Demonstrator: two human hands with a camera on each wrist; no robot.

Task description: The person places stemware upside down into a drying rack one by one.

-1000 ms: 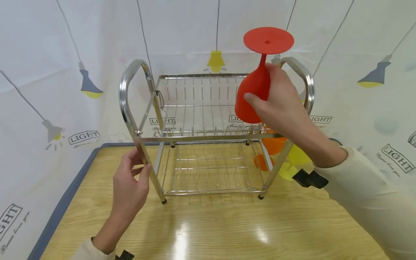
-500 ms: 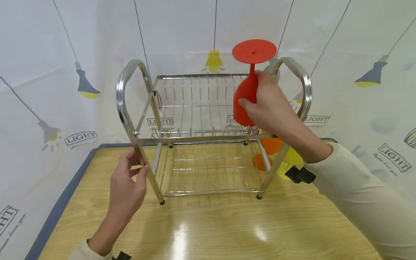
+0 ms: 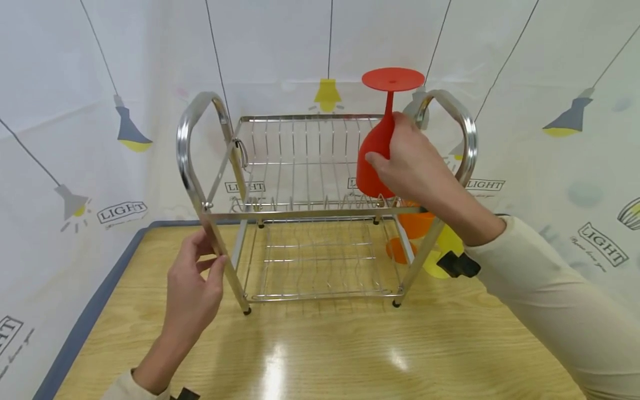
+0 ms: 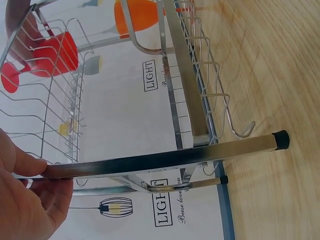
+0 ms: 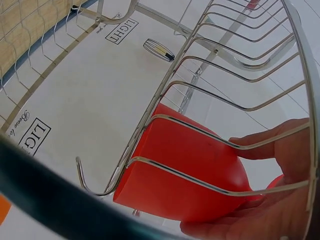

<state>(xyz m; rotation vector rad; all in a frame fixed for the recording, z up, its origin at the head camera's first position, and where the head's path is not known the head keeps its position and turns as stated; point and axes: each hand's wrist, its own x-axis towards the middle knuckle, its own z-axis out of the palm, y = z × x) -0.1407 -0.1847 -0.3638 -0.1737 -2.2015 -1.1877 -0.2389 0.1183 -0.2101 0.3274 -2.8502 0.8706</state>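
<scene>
My right hand (image 3: 412,161) grips a red plastic wine glass (image 3: 374,158) by its bowl, upside down with the round foot on top. The glass is at the right end of the upper tier of a two-tier metal dish rack (image 3: 310,213). In the right wrist view its bowl (image 5: 185,165) lies behind the basket wires, the rim close to the basket's bottom; whether it bears on them I cannot tell. My left hand (image 3: 192,280) pinches the rack's front left leg (image 4: 130,164) between thumb and fingers.
Behind the rack's right side stand an orange cup (image 3: 416,225) and a yellow cup (image 3: 440,255), partly hidden by the rack and my right arm. The rack stands on a wooden table (image 3: 320,350). A pale printed sheet (image 3: 100,266) surrounds the table's left and back.
My right hand has brought the red wine glass down and a little left, into the upper tier. The left hand keeps its hold on the leg.
</scene>
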